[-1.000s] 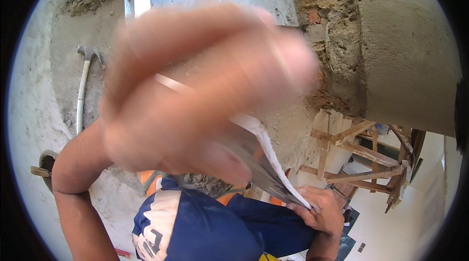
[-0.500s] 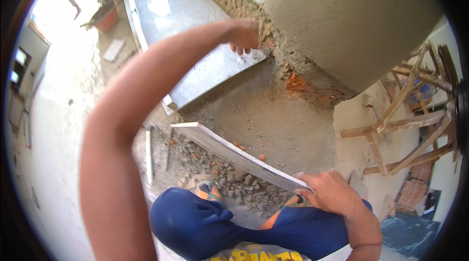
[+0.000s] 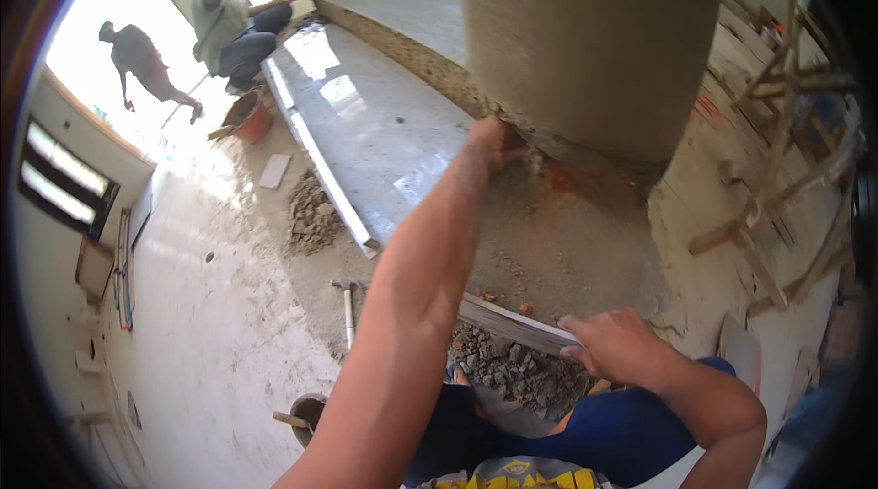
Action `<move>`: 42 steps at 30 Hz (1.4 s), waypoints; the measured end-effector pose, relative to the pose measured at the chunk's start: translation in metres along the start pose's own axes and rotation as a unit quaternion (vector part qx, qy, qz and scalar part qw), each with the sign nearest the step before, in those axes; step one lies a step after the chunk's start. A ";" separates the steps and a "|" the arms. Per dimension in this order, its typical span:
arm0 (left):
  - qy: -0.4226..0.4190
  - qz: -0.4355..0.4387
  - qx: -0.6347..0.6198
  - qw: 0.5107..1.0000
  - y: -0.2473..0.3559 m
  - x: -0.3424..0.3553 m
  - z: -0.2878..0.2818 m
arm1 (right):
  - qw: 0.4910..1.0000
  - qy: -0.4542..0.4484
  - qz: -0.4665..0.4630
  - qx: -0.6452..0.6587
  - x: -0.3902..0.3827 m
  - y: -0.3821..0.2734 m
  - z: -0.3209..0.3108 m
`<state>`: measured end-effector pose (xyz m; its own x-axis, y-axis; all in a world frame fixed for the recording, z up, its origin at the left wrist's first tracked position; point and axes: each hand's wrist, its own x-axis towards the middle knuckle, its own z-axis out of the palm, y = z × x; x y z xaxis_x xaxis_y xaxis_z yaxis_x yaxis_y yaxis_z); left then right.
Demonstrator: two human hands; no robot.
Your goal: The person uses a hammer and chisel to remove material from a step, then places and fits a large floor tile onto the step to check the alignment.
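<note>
My right hand [image 3: 617,343] is closed around the near right end of a long narrow tile strip [image 3: 517,327], pale along its top edge and standing on its side. My left forearm crosses over the strip's far end and hides it. Stretched forward, my left hand [image 3: 492,139] is at the crumbly base of a round grey plastered column [image 3: 585,59], by the corner of a shiny grey slab [image 3: 380,132]. Its fingers are mostly hidden there, so what they hold cannot be made out. Rubble [image 3: 517,370] lies below the strip, near my feet.
A hammer [image 3: 348,311] lies left of my forearm, with a bucket [image 3: 309,411] nearer me. A mortar heap [image 3: 313,213] and a reddish tub [image 3: 247,118] are beside the slab. One person [image 3: 238,22] squats at its far end; another [image 3: 137,64] is beyond. Wooden trestles [image 3: 759,214] stand right.
My view has tilted up, bringing the two people into sight. My left hand has moved from above the slab's corner to the column's base. My right hand still grips the tile strip.
</note>
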<state>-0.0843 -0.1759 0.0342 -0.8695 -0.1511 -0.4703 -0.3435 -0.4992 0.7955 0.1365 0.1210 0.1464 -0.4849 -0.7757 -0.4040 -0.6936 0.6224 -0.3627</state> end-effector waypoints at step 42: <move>0.319 -0.009 -0.105 0.942 -0.011 -0.009 0.032 | 1.000 -0.014 -0.007 -0.004 0.004 -0.011 0.004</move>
<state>-0.0841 -0.1416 0.0420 -0.4505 -0.5895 -0.6705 -0.2207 -0.6542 0.7234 0.1444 0.1118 0.1454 -0.4602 -0.7815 -0.4214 -0.7045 0.6102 -0.3623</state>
